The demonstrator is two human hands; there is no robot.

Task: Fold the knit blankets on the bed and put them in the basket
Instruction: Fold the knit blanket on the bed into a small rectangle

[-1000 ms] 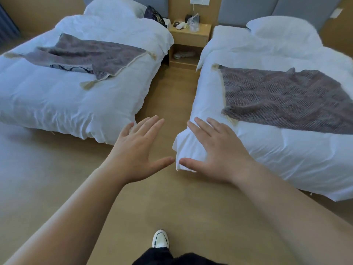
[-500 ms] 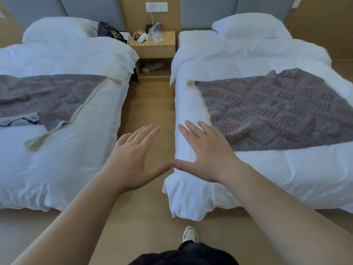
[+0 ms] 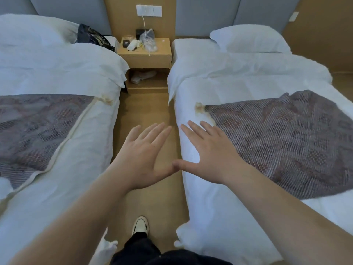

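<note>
Stepping further into the aisle, the person now stands between two beds, both hands spread flat and empty, thumbs nearly touching. Just right of the right hand [image 3: 208, 155], a loosely woven grey knit blanket [image 3: 282, 142] lies across the white duvet [image 3: 238, 87], tasselled corner [image 3: 199, 107] nearest. Another blanket [image 3: 38, 127] lies farther left of the left hand [image 3: 142, 157]. No basket shows.

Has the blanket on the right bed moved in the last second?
No. The blanket lies spread on the right bed, tassel corner in the same spot; only the camera moved.
</note>
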